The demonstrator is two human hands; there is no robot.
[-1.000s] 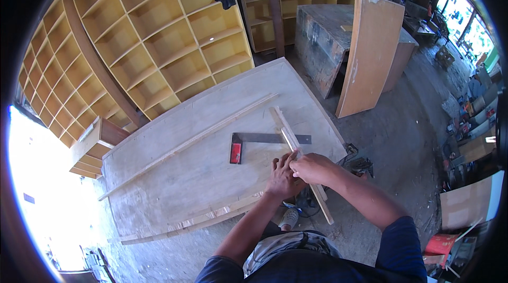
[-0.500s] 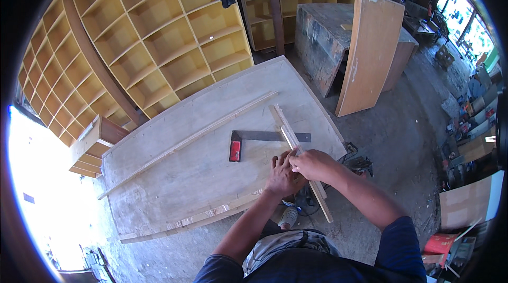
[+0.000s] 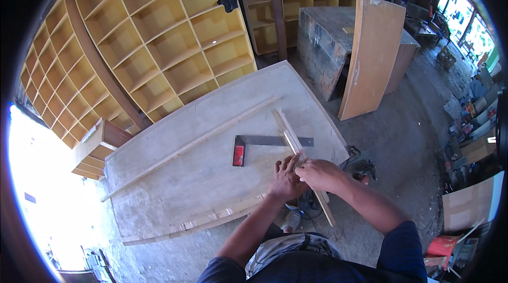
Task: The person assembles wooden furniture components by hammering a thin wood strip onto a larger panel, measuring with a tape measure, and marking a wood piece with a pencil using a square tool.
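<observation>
Two narrow wooden strips (image 3: pixel 289 133) lie side by side near the table's right end, their lower ends jutting past its near edge. My left hand (image 3: pixel 286 181) grips them from the left, its fingers bent against the wood. Close beside it, my right hand (image 3: pixel 321 175) is closed over the strips, fingertips pinched together; whatever is in that pinch is hidden. A try square with a red-marked handle (image 3: pixel 239 154) rests on the table, its metal blade passing beneath the strips.
The large plywood-topped table (image 3: pixel 174 187) carries another long strip (image 3: pixel 190 146). Yellow shelving units (image 3: pixel 169 34) stand behind. A worn wooden box (image 3: pixel 323 45) and an upright curved panel (image 3: pixel 373 55) stand at the back right. A red bucket (image 3: pixel 440 248) sits at lower right.
The whole view has shifted slightly, with the scene lower in the picture. Both hands stay at the strips, in nearly the same place.
</observation>
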